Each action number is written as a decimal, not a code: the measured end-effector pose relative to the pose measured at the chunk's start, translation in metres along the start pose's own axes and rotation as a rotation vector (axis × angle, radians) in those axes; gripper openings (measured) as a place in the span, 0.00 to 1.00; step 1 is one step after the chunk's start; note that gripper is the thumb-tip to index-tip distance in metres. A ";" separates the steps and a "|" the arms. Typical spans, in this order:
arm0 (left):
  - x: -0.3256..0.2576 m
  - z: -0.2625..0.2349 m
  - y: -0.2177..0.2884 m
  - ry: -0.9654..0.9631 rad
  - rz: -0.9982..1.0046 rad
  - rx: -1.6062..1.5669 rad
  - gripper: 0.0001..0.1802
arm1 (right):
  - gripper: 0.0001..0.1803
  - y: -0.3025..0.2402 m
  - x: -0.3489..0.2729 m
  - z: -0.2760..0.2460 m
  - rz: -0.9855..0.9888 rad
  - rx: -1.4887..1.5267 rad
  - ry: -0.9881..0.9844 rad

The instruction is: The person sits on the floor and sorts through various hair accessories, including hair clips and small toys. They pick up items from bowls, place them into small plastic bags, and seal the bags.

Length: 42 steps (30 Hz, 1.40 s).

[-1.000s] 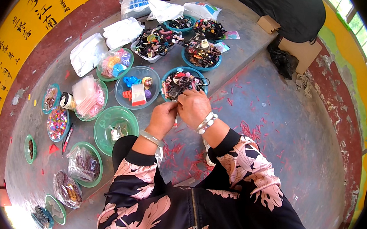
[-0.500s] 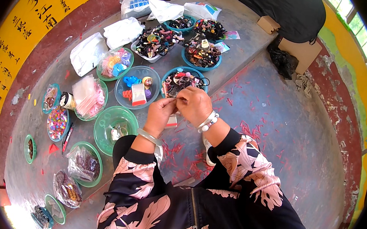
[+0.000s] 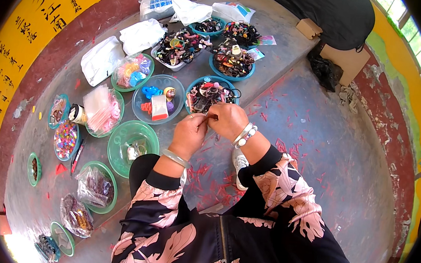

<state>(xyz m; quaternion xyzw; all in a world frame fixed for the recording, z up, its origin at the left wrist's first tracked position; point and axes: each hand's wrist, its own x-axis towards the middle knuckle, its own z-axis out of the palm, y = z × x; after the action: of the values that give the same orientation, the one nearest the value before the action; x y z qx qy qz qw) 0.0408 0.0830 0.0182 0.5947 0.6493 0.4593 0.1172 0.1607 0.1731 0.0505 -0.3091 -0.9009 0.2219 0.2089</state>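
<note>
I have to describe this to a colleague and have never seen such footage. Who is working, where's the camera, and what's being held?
There is no machine: a person works with bare hands. The view comes from a wide fisheye camera on their head, looking down, so straight edges bend and the corners go dark. The picture's left is the person's left.

The left hand, with a bangle at the wrist, and the right hand meet near the fingertips. Anything pinched there is too small or hidden to tell.

Just beyond is a blue bowl of dark bands, probably hair ties. To its left, a clear bowl holds a red-and-white box and small colourful items. More bowls and white bags lie about, with thin red scraps scattered on the grey floor.
</note>
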 end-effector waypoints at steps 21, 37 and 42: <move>0.001 0.002 0.006 0.007 -0.174 -0.249 0.10 | 0.05 -0.006 -0.002 -0.004 -0.159 -0.123 0.147; 0.002 -0.001 -0.017 0.059 -0.622 -0.991 0.11 | 0.07 0.087 0.004 -0.031 0.329 0.465 -0.018; 0.001 -0.007 -0.019 0.084 -0.646 -1.023 0.11 | 0.09 0.133 -0.003 -0.061 0.431 0.082 0.045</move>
<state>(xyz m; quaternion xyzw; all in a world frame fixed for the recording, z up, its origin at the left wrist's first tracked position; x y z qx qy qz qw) 0.0230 0.0829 0.0088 0.2172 0.4977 0.6776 0.4959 0.2559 0.2817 0.0293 -0.4904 -0.7994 0.2910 0.1889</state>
